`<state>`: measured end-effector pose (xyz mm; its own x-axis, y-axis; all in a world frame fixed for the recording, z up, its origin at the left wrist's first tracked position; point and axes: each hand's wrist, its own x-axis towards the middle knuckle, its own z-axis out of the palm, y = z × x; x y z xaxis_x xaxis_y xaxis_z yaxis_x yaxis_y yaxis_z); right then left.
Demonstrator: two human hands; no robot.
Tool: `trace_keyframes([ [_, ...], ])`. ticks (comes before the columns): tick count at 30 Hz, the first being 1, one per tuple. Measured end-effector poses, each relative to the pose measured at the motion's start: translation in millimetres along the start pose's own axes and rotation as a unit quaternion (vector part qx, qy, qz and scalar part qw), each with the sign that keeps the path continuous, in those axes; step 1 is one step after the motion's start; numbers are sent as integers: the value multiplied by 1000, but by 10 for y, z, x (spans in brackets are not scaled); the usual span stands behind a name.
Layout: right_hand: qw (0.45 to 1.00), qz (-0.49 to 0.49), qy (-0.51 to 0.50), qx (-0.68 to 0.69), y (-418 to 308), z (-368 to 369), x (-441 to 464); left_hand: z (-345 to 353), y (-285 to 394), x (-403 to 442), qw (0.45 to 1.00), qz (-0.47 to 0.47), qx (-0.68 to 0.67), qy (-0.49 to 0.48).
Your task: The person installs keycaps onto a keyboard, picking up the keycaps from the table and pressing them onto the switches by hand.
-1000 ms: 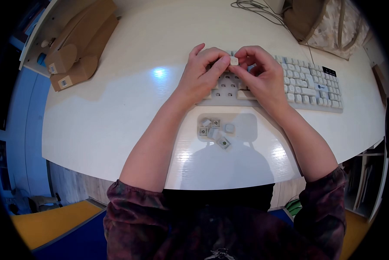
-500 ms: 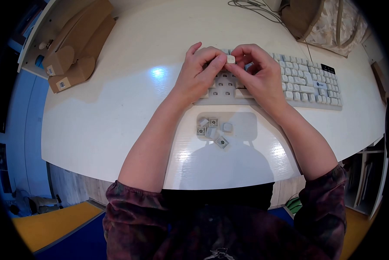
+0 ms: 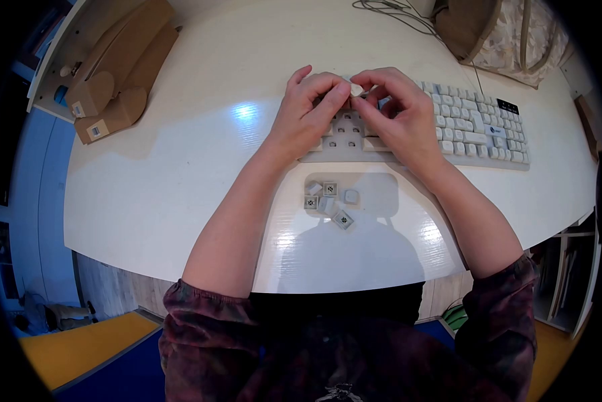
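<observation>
A small white keycap [image 3: 356,89] is pinched between my left hand [image 3: 309,107] and my right hand [image 3: 401,110], thumbs and index fingers closed around it. Both hands are over the white keyboard [image 3: 462,155], whose left part is mostly covered by them. Bare switches [image 3: 342,136] show between my wrists where keys are off. Nearer to me on the desk lies a loose group of several keycaps [image 3: 326,204], some upside down with their dark undersides showing.
A white desk [image 3: 147,201] spreads under everything. Folded brown cardboard [image 3: 116,74] leans at the far left. A brown patterned bag [image 3: 502,40] and grey cables [image 3: 405,15] are at the back right. Open shelves [image 3: 569,275] stand at the lower right.
The keycap has tilted between my fingertips, so its top face shows at a slant. My hands have hardly moved, and the loose keycaps lie as before.
</observation>
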<state>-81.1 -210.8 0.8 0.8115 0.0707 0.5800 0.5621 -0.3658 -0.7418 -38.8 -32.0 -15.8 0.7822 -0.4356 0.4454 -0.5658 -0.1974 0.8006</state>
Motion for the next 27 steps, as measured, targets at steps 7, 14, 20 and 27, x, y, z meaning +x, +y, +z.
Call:
trace_keyframes([
  [7, 999, 36, 9, 21, -27, 18, -13, 4, 6, -14, 1000, -2, -7, 25],
  [14, 998, 55, 9, 39, 10, 17, -6, -21, 49, 1, 998, 13, 40, 48],
  [20, 998, 36, -41, -33, -11, 45, -10, -148, -107, 3, 972, -141, -156, 101],
  [27, 982, -28, -80, -168, -10, 108, -7, -410, 51, -42, 944, -213, -247, -44],
])
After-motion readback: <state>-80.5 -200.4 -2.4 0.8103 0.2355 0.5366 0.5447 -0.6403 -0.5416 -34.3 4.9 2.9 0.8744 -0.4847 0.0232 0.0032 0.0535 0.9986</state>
